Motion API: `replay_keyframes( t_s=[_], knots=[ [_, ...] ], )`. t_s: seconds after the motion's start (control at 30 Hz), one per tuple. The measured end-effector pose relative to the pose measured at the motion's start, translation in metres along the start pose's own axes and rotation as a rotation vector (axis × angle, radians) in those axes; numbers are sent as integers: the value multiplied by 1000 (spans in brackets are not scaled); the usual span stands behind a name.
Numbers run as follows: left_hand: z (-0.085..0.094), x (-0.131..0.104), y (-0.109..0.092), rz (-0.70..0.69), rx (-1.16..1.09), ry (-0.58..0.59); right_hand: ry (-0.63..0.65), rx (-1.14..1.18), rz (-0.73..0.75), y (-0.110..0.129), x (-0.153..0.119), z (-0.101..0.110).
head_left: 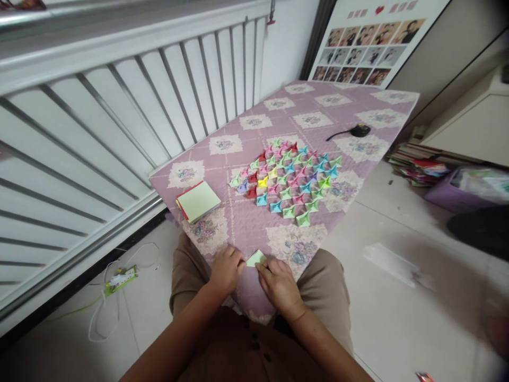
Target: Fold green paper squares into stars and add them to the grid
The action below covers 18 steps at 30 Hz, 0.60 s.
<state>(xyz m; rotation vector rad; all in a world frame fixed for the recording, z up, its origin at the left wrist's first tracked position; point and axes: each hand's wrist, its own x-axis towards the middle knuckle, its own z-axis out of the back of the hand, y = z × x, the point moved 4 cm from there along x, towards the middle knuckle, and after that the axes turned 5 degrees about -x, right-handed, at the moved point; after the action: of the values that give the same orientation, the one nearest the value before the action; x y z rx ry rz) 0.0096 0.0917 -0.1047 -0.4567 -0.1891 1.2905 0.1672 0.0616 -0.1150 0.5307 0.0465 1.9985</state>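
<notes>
Purple quilted cloth with floral squares is covering the surface [254, 223], which is running from lower centre toward the upper right of the frame. At its near edge, a small pale green paper [255, 258] is being pinched between both hands. The left hand [226, 269] is curled over the paper's left corner, fingers closed on it; the right hand [280, 286] is lying flatter, fingertips pressing the right edge down. Both forearms are coming up from the bottom of the frame, wrists bent inward above the knees.

Because the paper is being worked right at the cloth's edge, it could be judged liable to slip off toward the lap, and a crease could be set crooked on the soft quilting. A stack of paper squares [198, 201] is lying left of centre, and a patch of folded coloured pieces [290, 180] is spread at mid-frame, well apart from the hands. A black object [360, 130] is lying farther back.
</notes>
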Motion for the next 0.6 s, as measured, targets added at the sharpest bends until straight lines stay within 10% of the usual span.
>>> replay_keyframes(
  t_s=[0.33,0.6],
  knots=[
    [-41,-34,-21,-267,88,-151,32,2,10,-1,-4,-4],
    [-37,-32,-25,-290,148,-130,-12,55,23,-4,-9,2]
  ],
)
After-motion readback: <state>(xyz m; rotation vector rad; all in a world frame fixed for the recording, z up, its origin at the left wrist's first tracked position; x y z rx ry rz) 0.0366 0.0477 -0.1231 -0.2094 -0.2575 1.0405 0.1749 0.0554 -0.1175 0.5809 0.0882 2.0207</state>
